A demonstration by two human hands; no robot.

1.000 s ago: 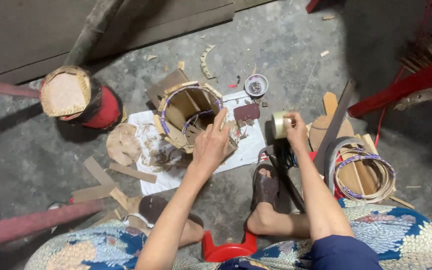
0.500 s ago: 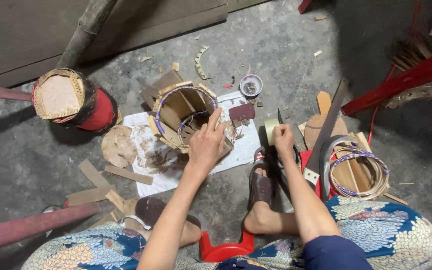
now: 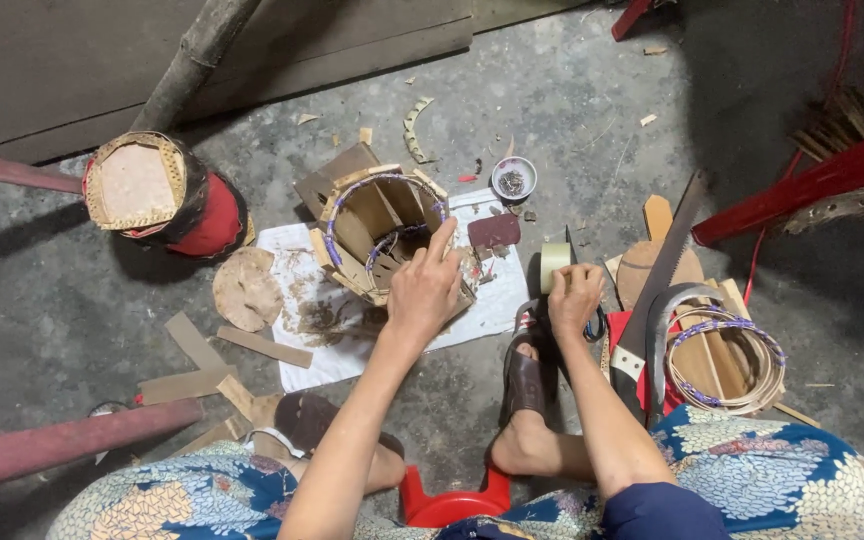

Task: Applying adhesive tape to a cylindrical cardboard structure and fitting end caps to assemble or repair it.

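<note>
In the head view, the left hand (image 3: pixel 422 290) rests with loose fingers on the rim of the cardboard cylinder (image 3: pixel 384 232), on the white paper (image 3: pixel 304 320) on the floor. The right hand (image 3: pixel 574 296) touches the tape roll (image 3: pixel 554 264); its grip is hidden.

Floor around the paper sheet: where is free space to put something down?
Bare floor lies left of the round disc, below the red drum. Another patch is beyond the small bowl. Crowded: by the right hand, saw and hoops.
</note>
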